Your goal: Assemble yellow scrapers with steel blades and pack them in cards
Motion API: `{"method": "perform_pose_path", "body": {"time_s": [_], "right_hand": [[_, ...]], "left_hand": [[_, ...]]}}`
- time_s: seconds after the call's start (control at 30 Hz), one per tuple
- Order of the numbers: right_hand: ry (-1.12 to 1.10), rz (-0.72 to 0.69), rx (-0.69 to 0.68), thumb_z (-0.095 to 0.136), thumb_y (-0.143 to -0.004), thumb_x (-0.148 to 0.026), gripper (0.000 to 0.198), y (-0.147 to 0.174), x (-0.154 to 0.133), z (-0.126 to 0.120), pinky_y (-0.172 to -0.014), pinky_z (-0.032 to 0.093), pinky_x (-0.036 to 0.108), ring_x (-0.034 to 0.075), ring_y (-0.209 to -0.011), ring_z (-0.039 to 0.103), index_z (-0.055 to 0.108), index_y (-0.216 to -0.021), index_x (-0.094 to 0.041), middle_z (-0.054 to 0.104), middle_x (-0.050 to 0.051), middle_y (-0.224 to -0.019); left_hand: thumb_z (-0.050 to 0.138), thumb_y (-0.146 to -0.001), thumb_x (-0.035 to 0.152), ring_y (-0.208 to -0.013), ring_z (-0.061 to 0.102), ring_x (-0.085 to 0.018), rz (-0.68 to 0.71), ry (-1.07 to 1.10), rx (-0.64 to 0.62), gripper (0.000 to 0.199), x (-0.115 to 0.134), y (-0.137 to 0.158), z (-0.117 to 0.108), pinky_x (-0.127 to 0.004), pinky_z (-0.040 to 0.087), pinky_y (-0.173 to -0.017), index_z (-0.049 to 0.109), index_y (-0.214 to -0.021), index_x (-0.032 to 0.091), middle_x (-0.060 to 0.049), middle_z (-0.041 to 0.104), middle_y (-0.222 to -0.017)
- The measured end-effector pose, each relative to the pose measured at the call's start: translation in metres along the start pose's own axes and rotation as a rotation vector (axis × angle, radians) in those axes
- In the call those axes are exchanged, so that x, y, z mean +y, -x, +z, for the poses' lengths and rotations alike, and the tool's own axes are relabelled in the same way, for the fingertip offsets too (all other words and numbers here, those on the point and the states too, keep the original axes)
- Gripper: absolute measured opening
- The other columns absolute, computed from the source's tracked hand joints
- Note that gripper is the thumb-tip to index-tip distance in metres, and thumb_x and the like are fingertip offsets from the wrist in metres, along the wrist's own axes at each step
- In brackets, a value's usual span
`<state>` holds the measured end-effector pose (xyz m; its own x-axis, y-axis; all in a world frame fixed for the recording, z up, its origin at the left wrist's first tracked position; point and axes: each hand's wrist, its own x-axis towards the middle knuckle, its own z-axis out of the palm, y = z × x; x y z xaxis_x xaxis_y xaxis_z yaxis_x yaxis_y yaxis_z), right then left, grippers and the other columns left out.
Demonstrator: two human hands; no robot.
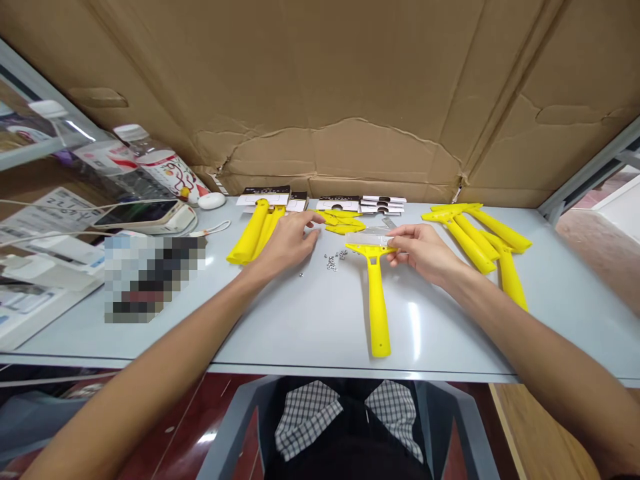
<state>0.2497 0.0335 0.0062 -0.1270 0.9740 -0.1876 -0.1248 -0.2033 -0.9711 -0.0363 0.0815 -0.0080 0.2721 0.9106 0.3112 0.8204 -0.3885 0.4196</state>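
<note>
My right hand (pixel 417 253) pinches the right end of the head of a yellow scraper (pixel 379 307). The scraper's handle points toward the table's front edge. A clear strip (pixel 367 239) lies along its head, at my fingertips. My left hand (pixel 294 239) reaches over the table with thumb and fingers apart, and nothing shows between them. Just past its fingertips lie several flat yellow pieces (pixel 345 227). Small metal screws (pixel 332 263) are scattered between my hands. Thin metal blades (pixel 377 229) lie behind the scraper head, partly hidden by it.
Several yellow scraper handles (pixel 513 277) lie at the right, others (pixel 253 230) at the left behind my left forearm. Printed cards (pixel 383 205) are stacked at the back against the cardboard (pixel 385 153). A phone (pixel 137 212), bottles (pixel 163 163) and a blurred-out item (pixel 155 280) are at the left.
</note>
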Motion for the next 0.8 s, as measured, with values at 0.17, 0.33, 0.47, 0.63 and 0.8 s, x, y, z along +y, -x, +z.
{"method": "perform_pose_path", "body": {"time_s": [0.17,0.33,0.47,0.63,0.8], "right_hand": [[0.001,-0.014,0.014,0.067,-0.084,-0.001,0.01,-0.001,0.0,-0.001,-0.052,0.059,0.028,0.016,-0.055,0.068,0.068,-0.087,-0.011,0.069,0.007,-0.073],[0.01,-0.008,0.021,0.069,-0.083,-0.003,0.009,-0.001,-0.001,-0.001,-0.053,0.059,0.028,0.016,-0.056,0.069,0.068,-0.086,-0.011,0.069,0.007,-0.073],[0.013,-0.014,0.024,0.068,-0.084,-0.002,0.009,-0.001,0.0,-0.002,-0.053,0.059,0.028,0.016,-0.056,0.069,0.068,-0.086,-0.011,0.069,0.007,-0.072],[0.013,-0.004,0.031,0.072,-0.081,-0.002,0.012,-0.001,0.0,-0.002,-0.053,0.059,0.028,0.015,-0.056,0.068,0.067,-0.086,-0.013,0.068,0.006,-0.071],[0.029,0.009,0.034,0.072,-0.082,-0.002,0.012,0.0,-0.001,0.0,-0.054,0.06,0.028,0.015,-0.055,0.067,0.067,-0.084,-0.013,0.069,0.007,-0.072]], "left_hand": [[0.058,-0.095,0.024,-0.101,0.07,-0.028,0.025,-0.004,-0.035,0.024,-0.004,-0.001,0.0,-0.048,0.052,-0.1,0.075,-0.111,0.02,-0.012,0.078,-0.114],[0.057,-0.095,0.028,-0.097,0.071,-0.026,0.062,0.03,-0.099,0.022,-0.002,0.001,0.002,-0.044,0.055,-0.095,0.075,-0.107,0.021,-0.011,0.079,-0.115],[0.06,-0.094,0.029,-0.09,0.071,-0.024,0.106,0.064,-0.157,0.02,0.001,0.003,0.001,-0.04,0.057,-0.087,0.076,-0.102,0.021,-0.009,0.08,-0.107],[0.06,-0.094,0.03,-0.088,0.071,-0.022,0.185,0.101,-0.266,0.02,0.004,0.006,-0.007,-0.039,0.056,-0.087,0.078,-0.103,0.024,-0.007,0.081,-0.104],[0.06,-0.092,0.029,-0.091,0.071,-0.023,0.235,0.119,-0.35,0.024,0.006,0.007,-0.017,-0.04,0.054,-0.091,0.078,-0.105,0.025,-0.007,0.081,-0.105]]}}
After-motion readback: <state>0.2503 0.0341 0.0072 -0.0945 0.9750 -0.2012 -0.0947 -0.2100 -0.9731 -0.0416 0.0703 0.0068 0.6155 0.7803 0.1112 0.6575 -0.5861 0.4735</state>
